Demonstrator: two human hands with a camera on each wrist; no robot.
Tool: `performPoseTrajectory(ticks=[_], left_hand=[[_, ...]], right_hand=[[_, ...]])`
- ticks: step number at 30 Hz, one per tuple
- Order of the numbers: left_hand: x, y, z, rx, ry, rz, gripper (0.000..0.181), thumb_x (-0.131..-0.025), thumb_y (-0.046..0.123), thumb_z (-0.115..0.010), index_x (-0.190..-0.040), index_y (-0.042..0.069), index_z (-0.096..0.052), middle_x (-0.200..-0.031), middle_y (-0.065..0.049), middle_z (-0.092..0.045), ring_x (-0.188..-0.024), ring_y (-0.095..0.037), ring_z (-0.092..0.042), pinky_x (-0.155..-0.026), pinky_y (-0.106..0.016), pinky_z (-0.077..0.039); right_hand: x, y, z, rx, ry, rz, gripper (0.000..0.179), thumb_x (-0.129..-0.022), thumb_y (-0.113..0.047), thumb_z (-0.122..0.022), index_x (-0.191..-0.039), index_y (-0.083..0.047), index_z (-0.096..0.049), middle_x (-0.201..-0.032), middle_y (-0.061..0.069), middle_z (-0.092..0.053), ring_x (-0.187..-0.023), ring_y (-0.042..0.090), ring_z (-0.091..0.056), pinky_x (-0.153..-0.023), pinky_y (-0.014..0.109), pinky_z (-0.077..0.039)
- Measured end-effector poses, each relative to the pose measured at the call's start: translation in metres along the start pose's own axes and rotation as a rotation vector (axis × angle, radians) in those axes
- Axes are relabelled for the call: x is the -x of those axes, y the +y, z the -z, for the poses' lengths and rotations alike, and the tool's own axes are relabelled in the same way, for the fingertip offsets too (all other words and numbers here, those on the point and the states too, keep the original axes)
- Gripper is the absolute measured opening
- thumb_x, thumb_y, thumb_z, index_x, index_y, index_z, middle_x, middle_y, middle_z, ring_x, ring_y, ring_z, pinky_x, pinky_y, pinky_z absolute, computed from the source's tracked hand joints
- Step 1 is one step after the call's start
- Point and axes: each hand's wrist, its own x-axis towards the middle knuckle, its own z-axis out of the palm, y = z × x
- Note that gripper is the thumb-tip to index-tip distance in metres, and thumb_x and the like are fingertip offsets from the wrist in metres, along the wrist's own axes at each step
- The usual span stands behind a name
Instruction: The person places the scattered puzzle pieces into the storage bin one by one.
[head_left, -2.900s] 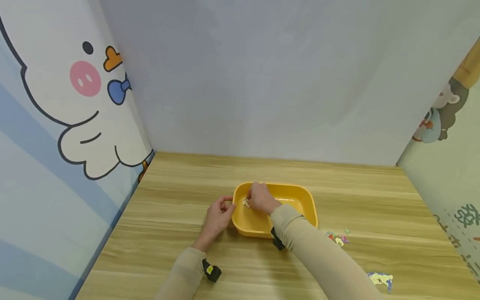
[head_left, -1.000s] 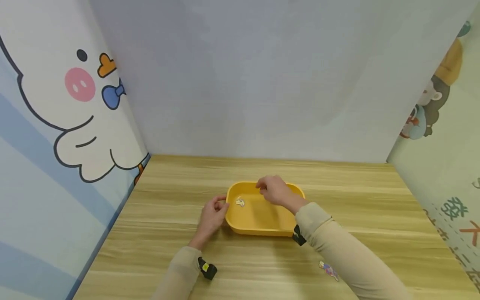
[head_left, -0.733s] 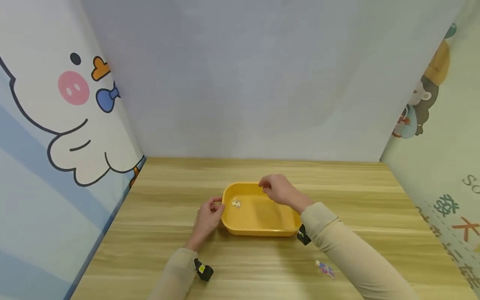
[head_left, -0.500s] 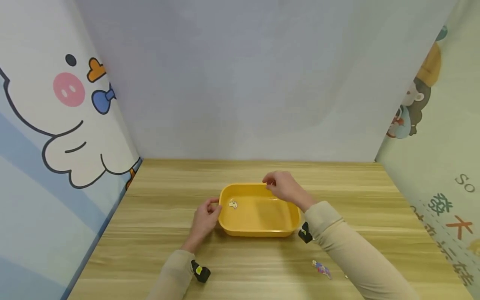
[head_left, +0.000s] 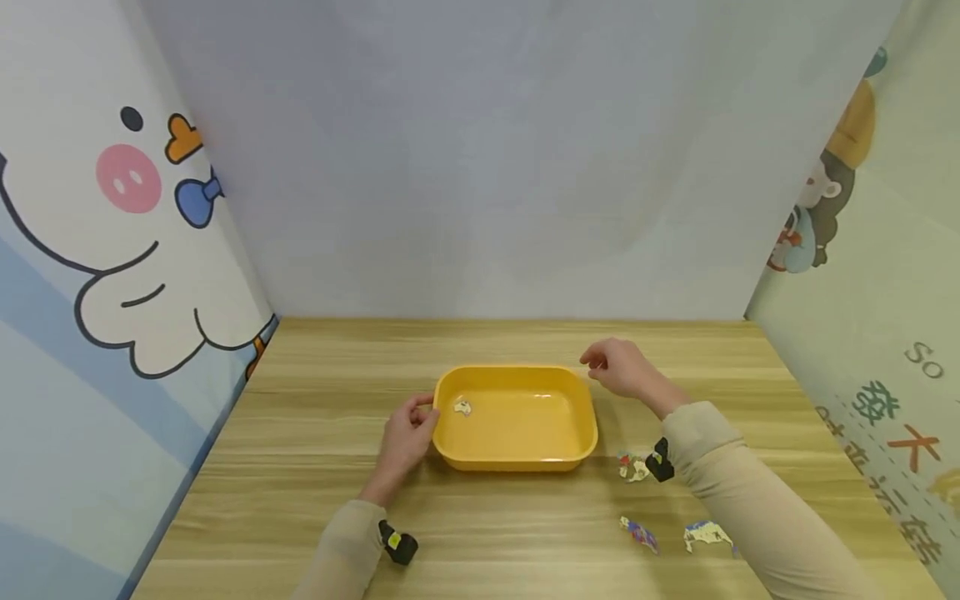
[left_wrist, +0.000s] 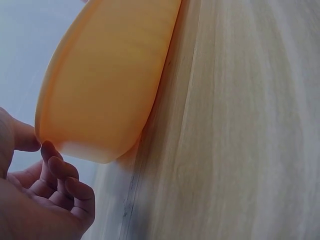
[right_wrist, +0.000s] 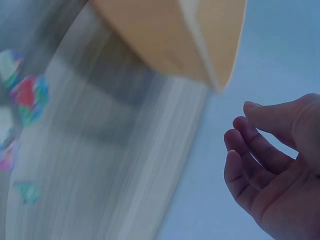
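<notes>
A yellow tray (head_left: 517, 460) with rounded corners stands on the wooden table. My left hand (head_left: 406, 437) is at its left end. In the left wrist view, the thumb and forefinger of the left hand (left_wrist: 47, 185) pinch the tray's rim, the other fingers bent below it. A small whitish flat cut-out (head_left: 462, 407) lies inside, near the tray's left end. Just beyond the back right corner, my right hand (head_left: 622, 367) hovers with nothing in it. In the right wrist view, the right hand's (right_wrist: 275, 165) fingers are loosely bent, thumb and fingertips apart.
Right of the tray lies a cluster of small colourful cut-outs (head_left: 633, 467). Nearer the front are a purple-blue piece (head_left: 639, 534) and a cream-and-blue piece (head_left: 707, 533). A grey wall (head_left: 480, 183) stands behind the table, with printed walls on both sides.
My right hand has left the inside of the tray and moved right, past its back right corner, leaving the whitish cut-out lying there. The left hand stays at the rim.
</notes>
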Motion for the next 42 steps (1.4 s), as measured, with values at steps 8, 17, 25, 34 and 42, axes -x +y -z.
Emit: performPoseTrajectory(ticks=[8, 17, 25, 34, 42], left_hand=[[-0.001, -0.001, 0.003, -0.002, 0.006, -0.012, 0.025, -0.092, 0.007, -0.06, -0.115, -0.004, -0.061, -0.071, -0.009, -0.057, -0.058, -0.015, -0.047, -0.05, -0.023, -0.039], [-0.003, 0.001, 0.005, -0.006, 0.004, -0.008, 0.026, -0.092, 0.006, -0.06, -0.116, -0.004, -0.061, -0.074, -0.014, -0.06, -0.059, -0.013, -0.048, -0.051, -0.022, -0.039], [0.0, 0.002, 0.005, 0.008, 0.005, -0.063, 0.026, -0.092, 0.006, -0.059, -0.114, -0.007, -0.06, -0.072, -0.013, -0.059, -0.058, -0.014, -0.048, -0.05, -0.023, -0.039], [0.003, 0.002, 0.002, 0.013, -0.001, 0.005, 0.026, -0.092, 0.007, -0.059, -0.116, -0.005, -0.06, -0.074, -0.011, -0.059, -0.061, -0.015, -0.05, -0.053, -0.023, -0.041], [0.001, 0.002, -0.002, 0.0, -0.007, -0.032, 0.025, -0.092, 0.004, -0.059, -0.115, -0.006, -0.061, -0.068, -0.004, -0.052, -0.057, -0.013, -0.045, -0.051, -0.022, -0.037]], right_hand=[[0.017, 0.027, 0.003, 0.054, -0.033, -0.019, 0.02, -0.085, -0.001, -0.066, -0.103, 0.007, -0.067, -0.086, 0.01, -0.062, -0.077, 0.025, -0.056, -0.071, 0.041, -0.047], [0.036, 0.047, 0.0, 0.115, -0.184, -0.057, 0.023, -0.085, 0.0, -0.063, -0.107, 0.008, -0.064, -0.099, 0.02, -0.063, -0.094, 0.037, -0.059, -0.081, 0.048, -0.048], [0.056, 0.058, 0.0, 0.095, -0.269, -0.126, 0.019, -0.07, 0.0, -0.067, -0.089, 0.002, -0.067, -0.085, 0.008, -0.061, -0.08, 0.027, -0.057, -0.071, 0.042, -0.049], [0.071, 0.073, -0.008, 0.065, -0.323, -0.157, 0.023, -0.062, -0.003, -0.078, -0.081, -0.003, -0.066, -0.08, 0.003, -0.06, -0.074, 0.02, -0.055, -0.067, 0.038, -0.049], [0.08, 0.077, -0.007, 0.035, -0.308, -0.125, 0.024, -0.062, -0.001, -0.082, -0.077, -0.004, -0.065, -0.078, 0.004, -0.058, -0.071, 0.019, -0.052, -0.065, 0.037, -0.047]])
